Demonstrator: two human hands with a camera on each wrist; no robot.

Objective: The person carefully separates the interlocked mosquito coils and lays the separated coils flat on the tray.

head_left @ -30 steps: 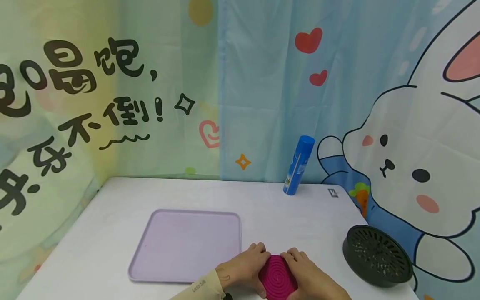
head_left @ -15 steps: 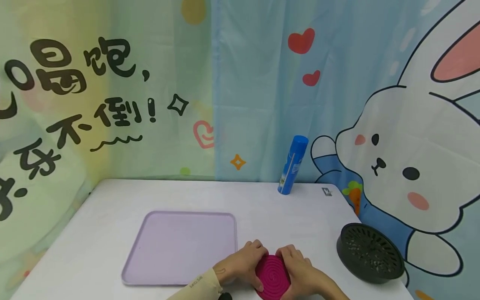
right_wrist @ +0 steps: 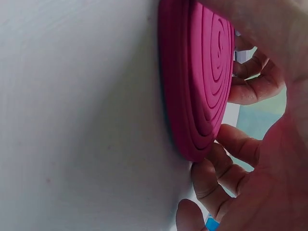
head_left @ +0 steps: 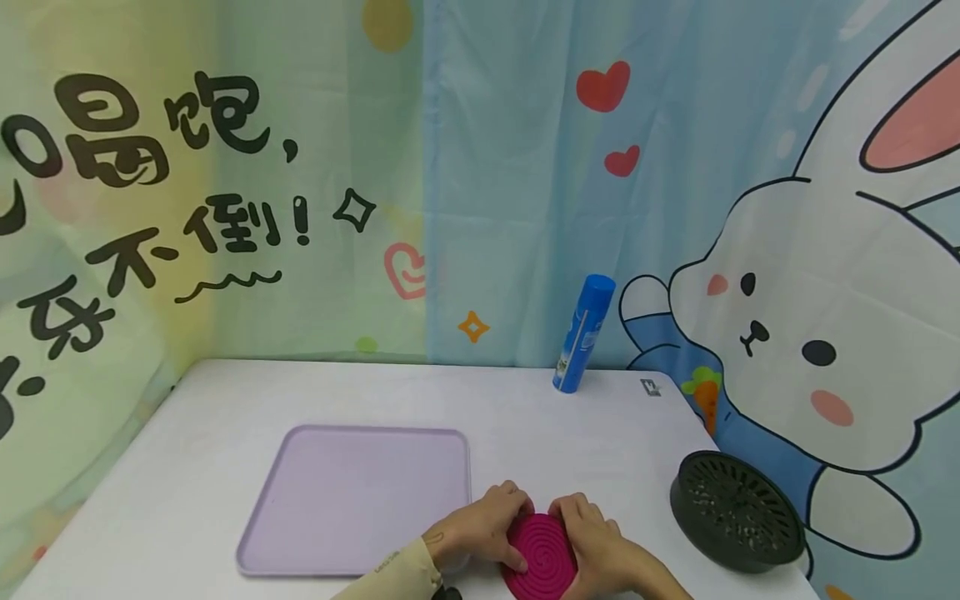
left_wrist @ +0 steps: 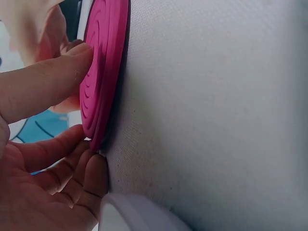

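A round magenta disc with spiral grooves [head_left: 542,560] lies near the table's front edge, held between both hands. On its left side, my left hand [head_left: 486,527] grips the rim, fingers bent at the far edge. The left wrist view shows that hand's thumb [left_wrist: 72,65] pressing on the disc's top face. My right hand [head_left: 606,552] holds the opposite side, with several curled fingers [right_wrist: 209,185] touching the rim in the right wrist view. The disc's underside is hidden, and its kind cannot be told.
A lilac tray [head_left: 360,500] lies left of the hands on the white table [head_left: 510,417]. Toward the right edge stands a dark round perforated basket [head_left: 735,512]. At the back is a blue spray can [head_left: 583,333], with a printed curtain [head_left: 495,167] behind it.
My left thumb has slid from the disc's near edge up onto its face. The disc stays between both hands, and the head view has turned slightly right.
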